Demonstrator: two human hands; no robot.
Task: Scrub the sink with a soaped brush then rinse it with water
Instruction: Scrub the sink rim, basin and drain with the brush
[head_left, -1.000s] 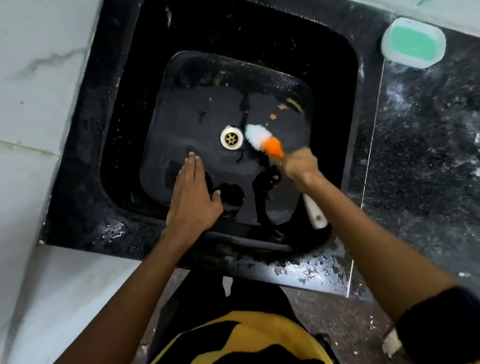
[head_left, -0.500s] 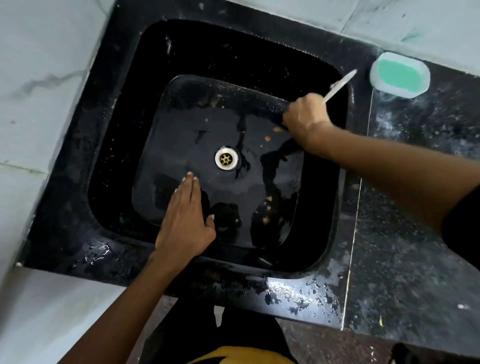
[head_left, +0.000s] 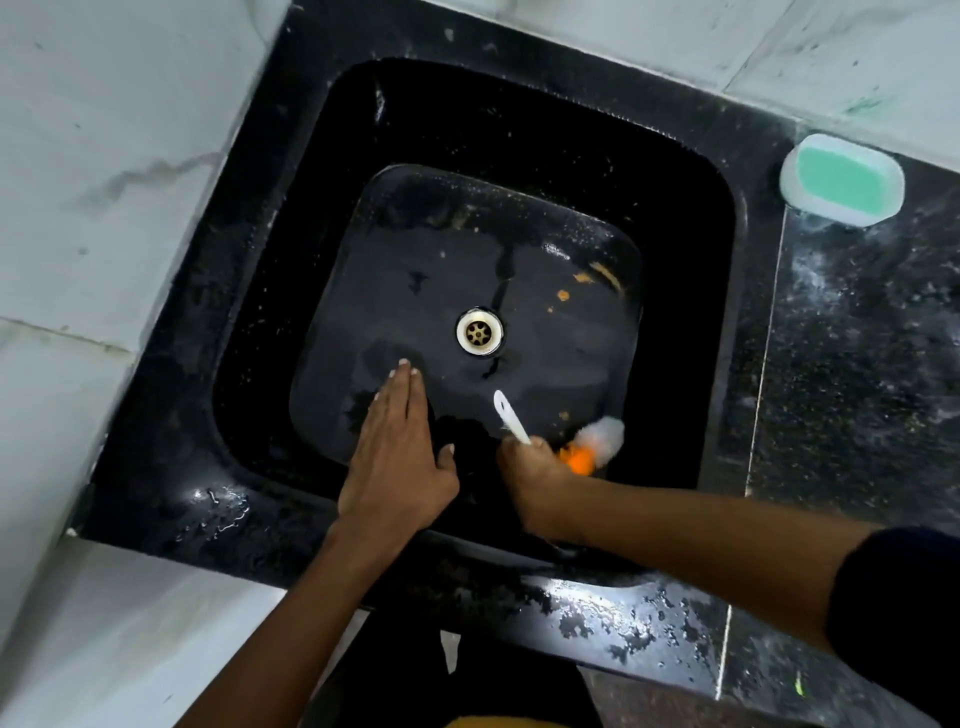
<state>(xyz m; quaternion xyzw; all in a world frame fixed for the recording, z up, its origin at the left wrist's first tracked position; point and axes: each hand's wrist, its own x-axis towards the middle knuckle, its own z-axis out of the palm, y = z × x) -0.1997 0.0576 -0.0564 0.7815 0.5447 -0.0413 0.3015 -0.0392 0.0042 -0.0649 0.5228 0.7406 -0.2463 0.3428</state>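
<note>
A black square sink (head_left: 270, 291) is sunk into a dark speckled counter, with a round metal drain (head_left: 479, 331) in the middle of its wet floor. Orange food bits cling near the back right of the floor. My right hand (head_left: 530, 475) is shut on a brush (head_left: 597, 441) at the sink's front right corner. Its white and orange bristle head points right against the wall, and its white handle end sticks up to the left. My left hand (head_left: 397, 452) lies flat, fingers together, on the front wall and floor of the sink.
A white soap dish holding a green soap bar (head_left: 842, 179) stands on the counter (head_left: 857, 364) at the back right. Pale marble tiles (head_left: 104, 156) border the sink on the left and behind. The counter's front edge is wet.
My right hand has swung the brush from the back right wall down to the front right corner, now with the bristle head showing. My left hand has stayed in place.
</note>
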